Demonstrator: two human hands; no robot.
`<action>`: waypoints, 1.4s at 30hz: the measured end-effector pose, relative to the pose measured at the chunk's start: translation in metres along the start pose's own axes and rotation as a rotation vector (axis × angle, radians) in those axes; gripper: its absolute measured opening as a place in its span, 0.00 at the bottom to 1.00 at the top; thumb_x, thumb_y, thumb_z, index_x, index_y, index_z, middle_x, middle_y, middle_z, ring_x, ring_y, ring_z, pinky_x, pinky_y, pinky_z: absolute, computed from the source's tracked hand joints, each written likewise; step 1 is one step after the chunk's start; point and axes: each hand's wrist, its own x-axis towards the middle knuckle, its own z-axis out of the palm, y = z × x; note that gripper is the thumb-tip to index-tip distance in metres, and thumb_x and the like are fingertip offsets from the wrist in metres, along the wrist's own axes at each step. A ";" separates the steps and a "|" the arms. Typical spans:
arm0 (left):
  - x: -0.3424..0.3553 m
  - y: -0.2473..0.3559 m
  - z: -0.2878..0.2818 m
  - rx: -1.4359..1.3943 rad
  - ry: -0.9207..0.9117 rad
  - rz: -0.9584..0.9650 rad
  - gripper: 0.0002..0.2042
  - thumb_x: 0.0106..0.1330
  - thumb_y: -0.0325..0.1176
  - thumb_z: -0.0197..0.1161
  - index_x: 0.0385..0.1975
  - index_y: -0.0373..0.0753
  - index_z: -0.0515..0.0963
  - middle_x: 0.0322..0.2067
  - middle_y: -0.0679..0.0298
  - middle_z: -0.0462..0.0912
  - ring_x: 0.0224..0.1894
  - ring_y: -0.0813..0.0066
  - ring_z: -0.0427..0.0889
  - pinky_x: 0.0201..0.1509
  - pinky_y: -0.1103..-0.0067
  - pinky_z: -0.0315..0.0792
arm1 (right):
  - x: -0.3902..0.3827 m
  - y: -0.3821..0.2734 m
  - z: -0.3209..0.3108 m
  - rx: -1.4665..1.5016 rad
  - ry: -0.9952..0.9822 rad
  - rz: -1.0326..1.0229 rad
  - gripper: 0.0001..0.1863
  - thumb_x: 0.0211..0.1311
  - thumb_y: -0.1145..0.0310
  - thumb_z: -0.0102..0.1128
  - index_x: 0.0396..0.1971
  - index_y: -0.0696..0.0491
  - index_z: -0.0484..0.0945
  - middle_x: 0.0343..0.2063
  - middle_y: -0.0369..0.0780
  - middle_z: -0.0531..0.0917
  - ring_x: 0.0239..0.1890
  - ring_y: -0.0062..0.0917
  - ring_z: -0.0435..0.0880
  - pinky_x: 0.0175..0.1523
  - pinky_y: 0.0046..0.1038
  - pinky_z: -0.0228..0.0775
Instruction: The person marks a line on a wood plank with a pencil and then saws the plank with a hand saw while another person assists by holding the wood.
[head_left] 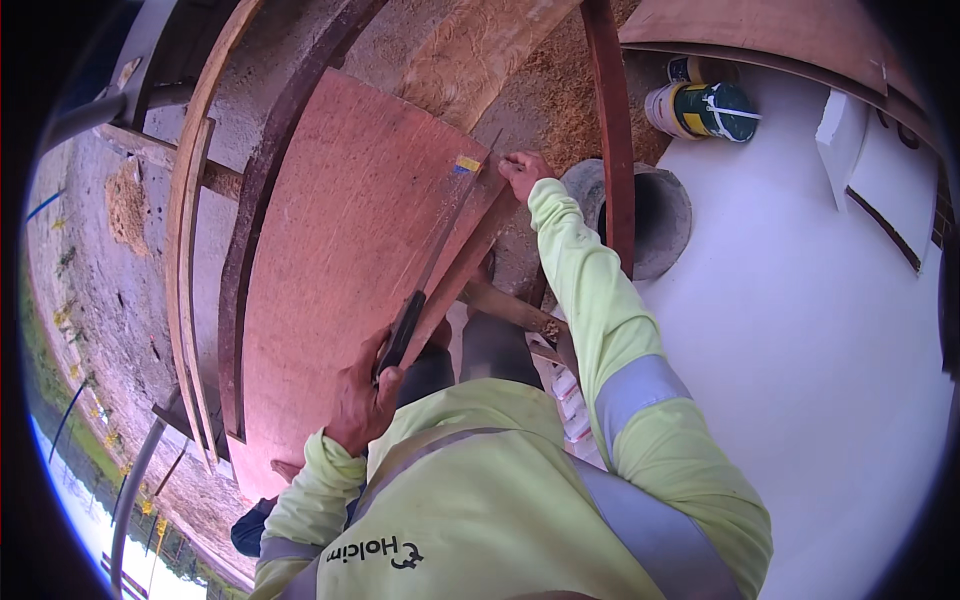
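A large reddish-brown plywood sheet [340, 250] lies tilted in front of me. My left hand [362, 400] grips the dark handle of a long thin straight tool [440, 250] that lies along the sheet's right edge. My right hand [522, 172], arm stretched out in a yellow-green sleeve, has its fingers pinched together at the tool's far end, beside a small yellow and blue tag [467, 163]. What those fingers pinch is too small to make out.
Curved wooden planks [190, 230] and a dark beam [610, 130] surround the sheet, with sawdust [560, 90] beyond. To the right are a round concrete opening [672, 215], two paint cans [700, 108] and a white surface [800, 350]. Metal rails [135, 490] run at lower left.
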 end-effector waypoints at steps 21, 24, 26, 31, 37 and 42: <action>-0.035 -0.017 -0.006 0.053 -0.014 -0.077 0.19 0.69 0.39 0.53 0.52 0.32 0.70 0.24 0.46 0.81 0.28 0.48 0.86 0.34 0.65 0.77 | -0.006 -0.021 -0.013 0.047 -0.119 0.155 0.20 0.64 0.53 0.57 0.50 0.47 0.82 0.42 0.49 0.85 0.46 0.40 0.85 0.53 0.34 0.74; 0.072 -0.036 0.038 0.010 0.099 0.032 0.18 0.70 0.41 0.54 0.50 0.33 0.72 0.25 0.41 0.79 0.32 0.39 0.83 0.35 0.62 0.75 | -0.010 -0.036 -0.006 0.064 -0.077 0.171 0.19 0.64 0.54 0.57 0.49 0.48 0.83 0.41 0.49 0.85 0.45 0.38 0.86 0.52 0.33 0.74; 0.172 -0.021 0.063 0.048 0.204 0.198 0.16 0.71 0.42 0.55 0.46 0.34 0.72 0.28 0.37 0.78 0.34 0.34 0.79 0.36 0.54 0.72 | -0.011 -0.046 0.001 0.119 -0.128 0.152 0.19 0.63 0.56 0.59 0.49 0.50 0.83 0.41 0.49 0.85 0.44 0.39 0.86 0.51 0.32 0.75; 0.126 -0.018 0.060 0.032 0.185 0.173 0.17 0.71 0.42 0.55 0.46 0.33 0.72 0.25 0.39 0.79 0.31 0.37 0.80 0.35 0.56 0.73 | 0.001 -0.036 -0.003 0.019 -0.054 0.177 0.19 0.63 0.59 0.61 0.49 0.53 0.82 0.41 0.48 0.86 0.42 0.39 0.87 0.50 0.32 0.76; -0.045 -0.033 -0.002 0.040 -0.012 -0.081 0.21 0.69 0.41 0.54 0.54 0.31 0.70 0.24 0.47 0.81 0.30 0.48 0.86 0.36 0.65 0.77 | -0.016 -0.031 -0.012 0.091 -0.031 0.269 0.21 0.64 0.56 0.61 0.51 0.54 0.82 0.44 0.50 0.85 0.49 0.38 0.85 0.55 0.31 0.73; 0.138 -0.044 0.060 0.006 0.227 0.202 0.16 0.71 0.42 0.55 0.45 0.33 0.72 0.28 0.39 0.79 0.34 0.37 0.81 0.37 0.57 0.73 | -0.009 -0.038 0.002 0.130 -0.087 0.175 0.19 0.64 0.58 0.59 0.49 0.52 0.82 0.39 0.51 0.85 0.42 0.38 0.86 0.49 0.32 0.75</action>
